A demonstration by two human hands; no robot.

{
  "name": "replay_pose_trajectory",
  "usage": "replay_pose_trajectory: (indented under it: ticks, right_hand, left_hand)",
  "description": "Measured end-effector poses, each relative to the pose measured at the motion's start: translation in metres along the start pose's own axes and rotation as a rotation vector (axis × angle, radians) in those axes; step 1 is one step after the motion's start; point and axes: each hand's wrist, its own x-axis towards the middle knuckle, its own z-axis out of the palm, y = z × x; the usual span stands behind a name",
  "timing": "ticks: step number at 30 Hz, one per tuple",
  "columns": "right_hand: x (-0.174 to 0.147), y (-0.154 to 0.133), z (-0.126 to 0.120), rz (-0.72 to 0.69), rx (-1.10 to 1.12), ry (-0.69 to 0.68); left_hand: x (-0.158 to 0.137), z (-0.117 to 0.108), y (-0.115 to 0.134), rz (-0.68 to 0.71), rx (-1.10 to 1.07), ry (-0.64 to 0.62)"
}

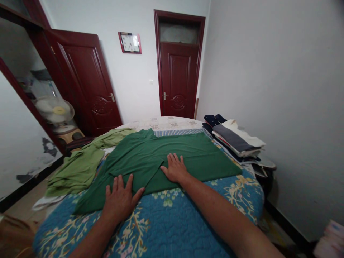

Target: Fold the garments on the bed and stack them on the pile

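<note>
A dark green T-shirt point(199, 152) lies spread across the table in front of me, folded over lengthwise, with some creases. My left hand point(120, 197) rests at its near edge on the left, fingers spread and pointing away from me. Further right, my right hand point(174, 167) lies flat on the middle of the shirt with its fingers apart. Neither hand grips the cloth. A diagonal fold line runs in the fabric between the two hands.
A blue floral quilted cover point(172, 222) drapes the round table. Light green clothing point(77, 168) hangs over the left side. Folded clothes point(236, 138) are stacked at the back right, near the wall. A white patterned tablecloth point(172, 122) shows at the far end. A fan point(55, 109) stands beyond, left.
</note>
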Motion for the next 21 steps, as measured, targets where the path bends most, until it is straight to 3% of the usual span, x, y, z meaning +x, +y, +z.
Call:
replay_pose_trajectory:
  ticks: [4,8,11,16,21]
  right_hand:
    - [-0.008,0.031,-0.007,0.116,-0.054,0.079]
    - [-0.015,0.071,-0.023,0.393,-0.133,0.181]
    - [-0.02,0.098,-0.036,0.571,-0.15,0.153]
    - [-0.024,0.123,-0.033,0.61,-0.179,0.14]
    - [-0.019,0.144,-0.019,0.525,-0.203,0.175]
  left_hand:
    - [-0.001,0.002,0.0,-0.008,0.005,0.006]
    - [0.001,0.003,0.001,-0.002,-0.004,0.018]
    - [0.001,0.0,0.002,-0.012,-0.013,0.019]
    - [-0.01,-0.012,0.007,-0.02,-0.089,-0.019]
    - [-0.015,-0.012,0.007,-0.049,-0.197,-0.026]
